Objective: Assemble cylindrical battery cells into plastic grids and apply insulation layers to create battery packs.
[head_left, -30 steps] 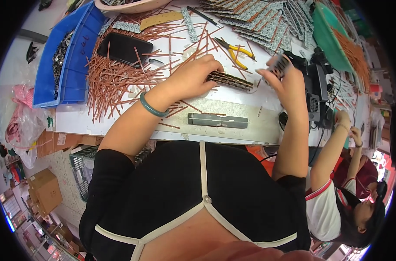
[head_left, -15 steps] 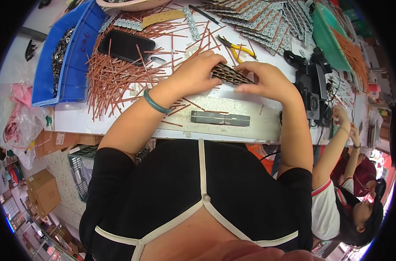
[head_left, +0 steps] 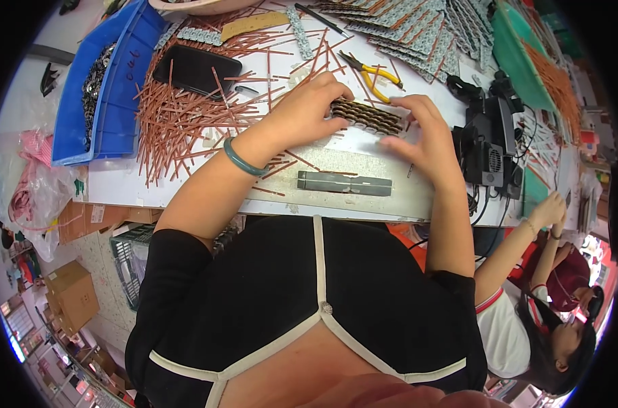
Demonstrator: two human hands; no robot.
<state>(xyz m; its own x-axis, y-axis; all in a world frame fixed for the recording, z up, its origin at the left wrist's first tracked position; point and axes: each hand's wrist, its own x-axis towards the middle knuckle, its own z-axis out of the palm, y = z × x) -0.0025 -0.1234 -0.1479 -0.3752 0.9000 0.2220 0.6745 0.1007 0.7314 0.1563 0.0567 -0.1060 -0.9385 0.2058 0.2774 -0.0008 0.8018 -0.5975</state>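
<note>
A small block of dark brown, wavy-edged strips (head_left: 368, 118) lies packed together over the white tabletop. My left hand (head_left: 307, 112) grips its left end, thumb at the near side and fingers at the far side. A green bangle (head_left: 245, 160) rings my left wrist. At the block's right end, my right hand (head_left: 426, 139) is open, thumb and fingers apart with a gap around the strips. Yellow-handled pliers (head_left: 377, 76) lie just beyond the block. Closer to me, a dark flat metal bar (head_left: 344, 183) rests on a pale board (head_left: 281, 196).
Many thin reddish-brown sticks (head_left: 176, 132) are strewn at left, beside a black phone (head_left: 197, 70) and a blue bin (head_left: 127, 112) of dark metal pieces. Patterned grey sheets (head_left: 411, 41) are stacked at back right. Black devices with cables (head_left: 489, 146) stand right; a co-worker's hands (head_left: 550, 209) are beyond.
My right hand has let go of the block's right end and opened, moving slightly right. My left hand keeps its grip. The co-worker's hands have moved nearer the table edge.
</note>
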